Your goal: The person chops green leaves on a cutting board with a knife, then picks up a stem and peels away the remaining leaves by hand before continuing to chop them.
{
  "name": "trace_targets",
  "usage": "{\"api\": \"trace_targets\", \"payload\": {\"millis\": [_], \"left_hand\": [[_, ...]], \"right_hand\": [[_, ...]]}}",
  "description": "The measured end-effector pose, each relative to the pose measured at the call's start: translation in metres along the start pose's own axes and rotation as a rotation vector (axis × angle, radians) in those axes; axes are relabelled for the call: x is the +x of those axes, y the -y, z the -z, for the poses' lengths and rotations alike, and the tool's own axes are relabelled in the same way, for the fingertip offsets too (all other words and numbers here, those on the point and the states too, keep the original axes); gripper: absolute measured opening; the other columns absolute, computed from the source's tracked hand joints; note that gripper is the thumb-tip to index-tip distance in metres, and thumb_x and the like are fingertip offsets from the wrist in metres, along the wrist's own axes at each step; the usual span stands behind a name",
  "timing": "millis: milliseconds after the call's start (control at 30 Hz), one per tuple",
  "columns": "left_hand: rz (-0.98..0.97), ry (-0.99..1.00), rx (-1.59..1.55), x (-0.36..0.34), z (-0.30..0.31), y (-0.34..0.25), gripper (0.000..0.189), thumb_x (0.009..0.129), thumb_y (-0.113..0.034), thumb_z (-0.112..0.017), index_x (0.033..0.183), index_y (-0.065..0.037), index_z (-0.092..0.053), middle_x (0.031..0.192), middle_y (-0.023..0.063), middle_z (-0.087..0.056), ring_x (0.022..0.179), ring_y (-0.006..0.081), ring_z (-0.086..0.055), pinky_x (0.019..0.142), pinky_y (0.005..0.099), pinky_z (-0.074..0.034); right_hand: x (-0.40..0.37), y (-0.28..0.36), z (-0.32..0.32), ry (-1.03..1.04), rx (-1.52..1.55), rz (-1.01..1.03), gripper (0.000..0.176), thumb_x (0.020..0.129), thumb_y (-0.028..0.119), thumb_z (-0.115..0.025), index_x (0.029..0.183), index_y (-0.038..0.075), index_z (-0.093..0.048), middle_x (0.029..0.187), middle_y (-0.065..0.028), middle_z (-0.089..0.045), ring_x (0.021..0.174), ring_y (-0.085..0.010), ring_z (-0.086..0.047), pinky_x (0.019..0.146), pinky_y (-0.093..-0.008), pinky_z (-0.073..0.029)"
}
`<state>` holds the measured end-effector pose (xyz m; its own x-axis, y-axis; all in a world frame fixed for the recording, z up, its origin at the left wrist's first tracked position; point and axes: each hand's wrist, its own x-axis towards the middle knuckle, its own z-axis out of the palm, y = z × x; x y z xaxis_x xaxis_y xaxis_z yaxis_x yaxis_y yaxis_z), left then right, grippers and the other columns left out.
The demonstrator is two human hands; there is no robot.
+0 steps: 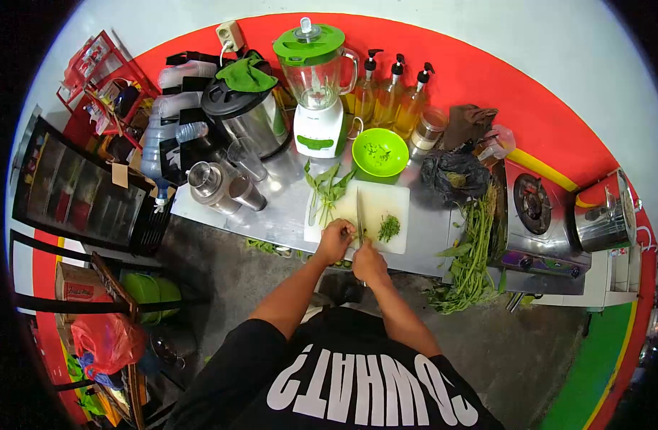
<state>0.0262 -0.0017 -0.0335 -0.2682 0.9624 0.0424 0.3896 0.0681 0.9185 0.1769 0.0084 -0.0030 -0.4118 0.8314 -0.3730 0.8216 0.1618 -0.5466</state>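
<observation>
A white cutting board lies on the metal counter. My right hand is closed round the handle of a knife, whose blade points away from me over the board. Beside it, at the board's near edge, my left hand has its fingers pinched together; what they hold is too small to make out. Leafy green stems rest on the board's left part, beyond my left hand. Chopped greens form a small pile right of the knife. A green bowl with some cut greens in it stands behind the board.
A blender, pump bottles and a jar stand at the back. Metal shakers are at the left. A black bag, long green stalks and a gas stove are at the right.
</observation>
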Motion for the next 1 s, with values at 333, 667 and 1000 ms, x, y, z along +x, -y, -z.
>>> {"api": "trace_targets", "payload": {"millis": [333, 667, 1000], "left_hand": [[-0.039, -0.032, -0.001, -0.002, -0.001, 0.000, 0.016, 0.079, 0.005, -0.073, 0.090, -0.005, -0.066, 0.087, 0.0078, -0.065, 0.077, 0.0184, -0.063, 0.071, 0.0310, -0.051], [-0.043, -0.064, -0.011, 0.001, -0.008, 0.008, 0.015, 0.081, 0.012, -0.066, 0.085, -0.002, -0.062, 0.084, 0.0087, -0.064, 0.074, 0.0176, -0.063, 0.071, 0.0310, -0.051], [0.020, -0.073, 0.034, -0.003, -0.002, -0.002, 0.021, 0.079, 0.005, -0.072, 0.092, -0.003, -0.058, 0.074, 0.0101, -0.057, 0.066, 0.0207, -0.057, 0.064, 0.0345, -0.047]], "right_hand": [[-0.008, 0.024, 0.011, 0.009, -0.072, -0.059, 0.039, 0.093, 0.015, -0.053, 0.123, -0.010, -0.045, 0.110, -0.0357, -0.065, 0.101, -0.0510, -0.066, 0.089, -0.0559, -0.053], [-0.021, 0.024, -0.005, 0.001, -0.072, -0.094, 0.050, 0.089, 0.008, -0.058, 0.132, -0.012, -0.041, 0.109, -0.0361, -0.066, 0.102, -0.0490, -0.066, 0.089, -0.0555, -0.053], [-0.016, 0.024, 0.005, 0.064, -0.015, -0.094, 0.051, 0.088, 0.011, -0.060, 0.131, -0.011, -0.042, 0.110, -0.0353, -0.066, 0.102, -0.0515, -0.065, 0.088, -0.0563, -0.053]]}}
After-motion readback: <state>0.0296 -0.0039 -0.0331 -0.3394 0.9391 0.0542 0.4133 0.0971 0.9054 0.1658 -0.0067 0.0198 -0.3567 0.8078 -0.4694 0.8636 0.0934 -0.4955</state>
